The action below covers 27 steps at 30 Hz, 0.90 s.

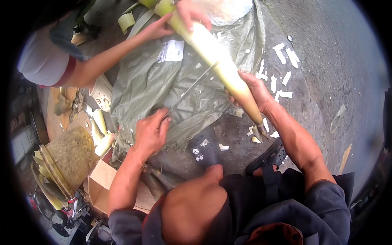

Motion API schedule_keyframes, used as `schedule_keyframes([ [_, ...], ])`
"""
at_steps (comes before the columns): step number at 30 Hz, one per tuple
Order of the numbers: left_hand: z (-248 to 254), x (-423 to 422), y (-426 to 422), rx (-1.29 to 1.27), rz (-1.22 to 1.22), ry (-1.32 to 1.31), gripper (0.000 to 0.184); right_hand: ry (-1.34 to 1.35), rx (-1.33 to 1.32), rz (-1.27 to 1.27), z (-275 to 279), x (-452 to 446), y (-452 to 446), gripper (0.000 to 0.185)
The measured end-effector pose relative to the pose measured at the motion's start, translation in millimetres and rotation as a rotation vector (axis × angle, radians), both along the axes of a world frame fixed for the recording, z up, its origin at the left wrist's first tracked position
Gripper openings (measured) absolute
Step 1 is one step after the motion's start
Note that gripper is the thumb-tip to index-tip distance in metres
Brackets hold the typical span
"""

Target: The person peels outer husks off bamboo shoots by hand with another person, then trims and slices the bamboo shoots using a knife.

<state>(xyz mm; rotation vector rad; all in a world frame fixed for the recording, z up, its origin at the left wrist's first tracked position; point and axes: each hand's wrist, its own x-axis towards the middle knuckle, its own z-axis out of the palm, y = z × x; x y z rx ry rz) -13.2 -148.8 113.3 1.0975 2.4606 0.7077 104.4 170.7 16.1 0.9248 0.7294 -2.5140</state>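
Observation:
A long, pale green and yellowish stalk, looking like a large bamboo shoot, runs diagonally from the top down to a brown pointed tip. My right hand grips it from the side near the tapering end. My left hand is closed on a knife with a long thin blade; the handle is hidden in the fist. The blade's far end meets the stalk around its middle. Another person's hands rest on the upper part of the stalk.
A greenish plastic sheet lies under the stalk, with a printed paper on it. White cut pieces are scattered on the ground at right. A dirty bucket, cardboard box and white container stand at left.

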Motion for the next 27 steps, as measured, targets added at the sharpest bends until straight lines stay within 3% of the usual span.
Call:
schedule_keyframes([
  [6, 9.4, -16.1, 21.2, -0.174, -0.043, -0.068, 0.019, -0.033, 0.105, 0.052, -3.7, 0.8, -6.8, 0.052],
  [12, -2.9, -31.0, 86.2, -0.093, -0.074, -0.065, 0.02, 0.035, 0.277, 0.11, -0.4, 3.0, -15.2, 0.061],
  [16, -11.3, -21.6, 60.2, -0.165, -0.046, -0.092, 0.02, 0.079, 0.838, 0.389, 12.9, -8.1, -12.0, 0.064],
  [21, -7.2, -16.5, 42.7, -0.157, -0.01, -0.081, 0.016, 0.052, 0.538, 0.345, 12.1, -8.9, -15.9, 0.05],
  [23, -6.6, -18.9, 75.7, -0.1, -0.046, -0.001, 0.016, 0.011, 0.348, 0.326, 10.4, -10.4, -12.1, 0.046],
  [27, -11.1, -22.3, 93.8, 0.076, -0.119, 0.012, 0.016, -0.047, 0.033, 0.231, 9.1, 0.5, 2.9, 0.051],
])
